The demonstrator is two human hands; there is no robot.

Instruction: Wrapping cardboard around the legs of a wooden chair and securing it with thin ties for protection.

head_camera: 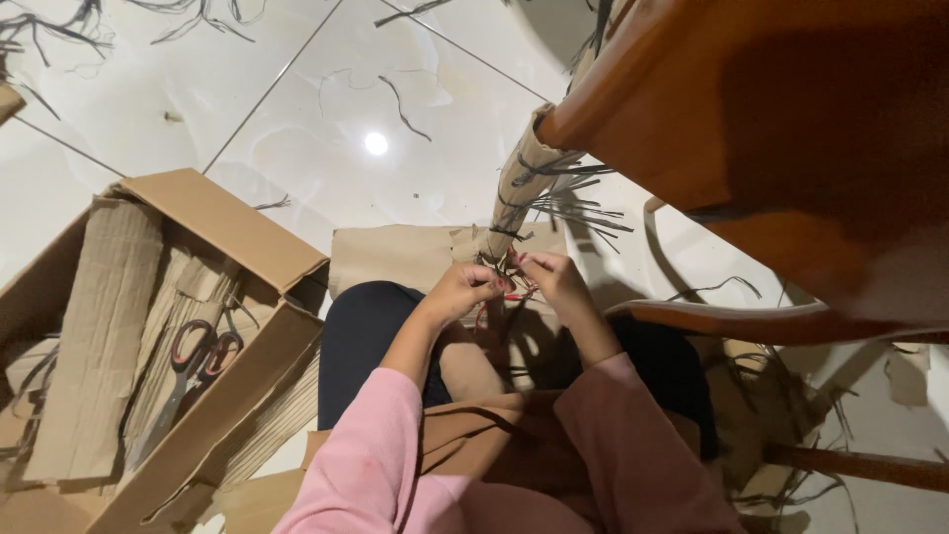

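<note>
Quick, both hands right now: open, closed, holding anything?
Left hand: closed, pinching a dark strip at the cardboard-wrapped chair leg.
Right hand: closed, fingers pinched on the same strips.

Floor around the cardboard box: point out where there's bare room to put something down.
Bare white tile lies beyond the cardboard box, short of the wooden chair; only stray dark strips cross it. It is crowded by both hands, left hand and right hand.

cardboard box [213,213] cut off at left edge, fingers' [486,280] grip hidden — scissors' [188,371] blades buried
</note>
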